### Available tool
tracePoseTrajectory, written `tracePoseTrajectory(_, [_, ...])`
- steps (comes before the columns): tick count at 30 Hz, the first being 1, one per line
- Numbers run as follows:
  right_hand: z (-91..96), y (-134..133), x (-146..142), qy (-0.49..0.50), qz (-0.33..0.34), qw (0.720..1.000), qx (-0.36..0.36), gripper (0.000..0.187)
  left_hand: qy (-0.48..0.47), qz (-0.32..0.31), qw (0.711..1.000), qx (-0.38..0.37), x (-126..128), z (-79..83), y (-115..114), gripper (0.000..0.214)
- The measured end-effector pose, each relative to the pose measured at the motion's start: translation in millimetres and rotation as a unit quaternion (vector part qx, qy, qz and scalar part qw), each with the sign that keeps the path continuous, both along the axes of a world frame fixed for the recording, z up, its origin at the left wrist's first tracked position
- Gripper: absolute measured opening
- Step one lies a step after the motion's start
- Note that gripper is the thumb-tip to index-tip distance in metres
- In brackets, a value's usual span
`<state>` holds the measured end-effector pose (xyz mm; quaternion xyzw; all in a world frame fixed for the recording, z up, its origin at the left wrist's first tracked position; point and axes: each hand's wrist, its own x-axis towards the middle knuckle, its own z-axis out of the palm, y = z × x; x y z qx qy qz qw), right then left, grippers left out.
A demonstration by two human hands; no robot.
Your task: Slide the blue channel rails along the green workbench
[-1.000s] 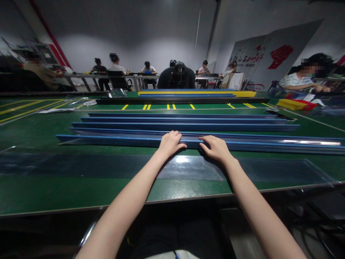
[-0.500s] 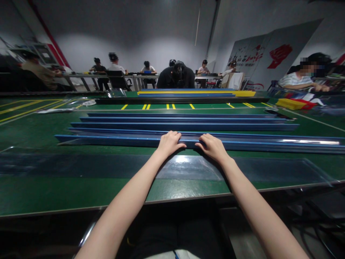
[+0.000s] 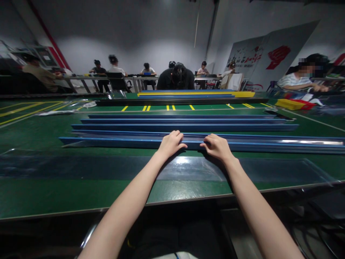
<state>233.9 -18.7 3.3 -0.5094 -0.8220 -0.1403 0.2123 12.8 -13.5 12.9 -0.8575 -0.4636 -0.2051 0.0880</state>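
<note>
A long blue channel strip (image 3: 121, 142) with raised edges lies crosswise on the green table. My left hand (image 3: 171, 144) grips its near wall, thumb on the front face and fingers curled over the top edge. A short way to the right, my right hand (image 3: 216, 145) is closed on the same wall in a like manner, its fingertips partly hidden. Between my forearms and beyond them, a clear plastic sheet (image 3: 81, 167) lies flat near the table's front edge. Just past the gripped strip are more blue channel strips (image 3: 185, 127), parallel to it.
Further back lie a black strip (image 3: 175, 102) and yellow strips (image 3: 242, 94). A yellow tray (image 3: 288, 104) sits at the right, with a dark flat object (image 3: 280, 114) nearby. A person in black (image 3: 176, 77) bends over the far side; several others sit at tables behind.
The gripped blue strip has shifted slightly to the right. Both hands have moved a little right with it, the right hand more than the left, still gripping.
</note>
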Motion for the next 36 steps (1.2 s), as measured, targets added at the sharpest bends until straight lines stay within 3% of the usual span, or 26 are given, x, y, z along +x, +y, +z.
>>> tracePoseTrajectory(11, [-0.7, -2, 6, 0.008, -0.011, 1.0, 0.009, 0.03, -0.032, 0.025, 0.998, -0.042, 3, -0.8, 2, 0.03])
tracePoseTrajectory(24, [0.5, -2, 6, 0.0, -0.014, 1.0, 0.002, 0.027, -0.002, 0.023, 0.999, -0.03, 2, 0.5, 0, 0.031])
tracePoseTrajectory(36, [-2.0, -4, 30, 0.031, -0.078, 0.996, 0.01, 0.024, 0.01, 0.01, 1.0, -0.02, -1, -1.1, 2, 0.026])
